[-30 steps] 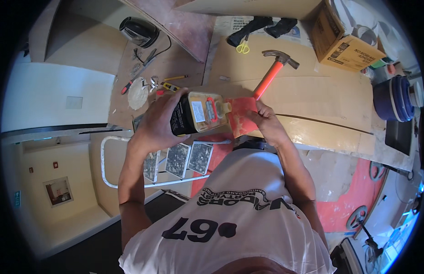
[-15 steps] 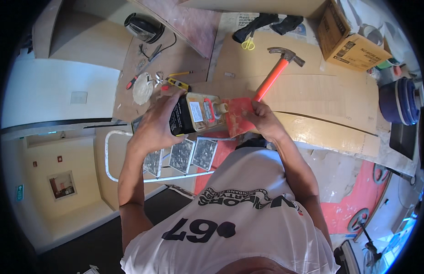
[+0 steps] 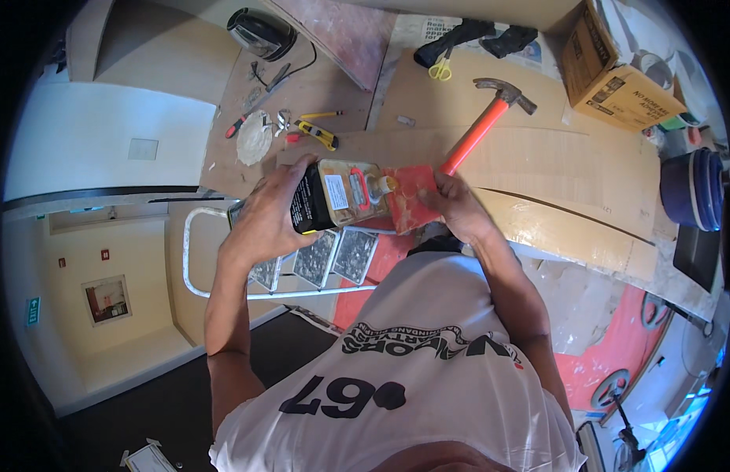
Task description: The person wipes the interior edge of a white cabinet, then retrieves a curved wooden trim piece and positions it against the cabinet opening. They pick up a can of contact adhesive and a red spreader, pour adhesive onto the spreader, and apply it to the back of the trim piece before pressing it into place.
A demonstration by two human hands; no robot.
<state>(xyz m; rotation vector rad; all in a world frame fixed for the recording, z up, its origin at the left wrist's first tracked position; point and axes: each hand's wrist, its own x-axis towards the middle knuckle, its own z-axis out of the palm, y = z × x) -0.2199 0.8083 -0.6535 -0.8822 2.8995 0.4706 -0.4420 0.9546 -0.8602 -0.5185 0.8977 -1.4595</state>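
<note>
My left hand (image 3: 262,212) is wrapped round a rectangular tin can (image 3: 345,193) with a black base and a red handle. The can lies tipped on its side, its spout (image 3: 388,184) pointing right. Amber liquid shows at the spout's mouth. A flat red spreader (image 3: 412,198), smeared with pale residue, is pinched in my right hand (image 3: 459,208), its face right against or just beside the spout. Beyond that hand a claw hammer (image 3: 483,130) with an orange-red handle rests on the cardboard; the handle's end is partly hidden by my fingers.
Cardboard sheets (image 3: 538,157) cover the worktop. Around them are yellow scissors (image 3: 440,69), a yellow utility knife (image 3: 317,134), a pencil (image 3: 324,114), a black kettle (image 3: 262,33), a cardboard box (image 3: 620,79) and a blue bucket (image 3: 687,185). A step ladder (image 3: 310,263) stands below the worktop.
Amber liquid now shows at the spout, where the mouth looked pale before. Both hands keep their grips almost in place. The surroundings have shifted slightly right in the view.
</note>
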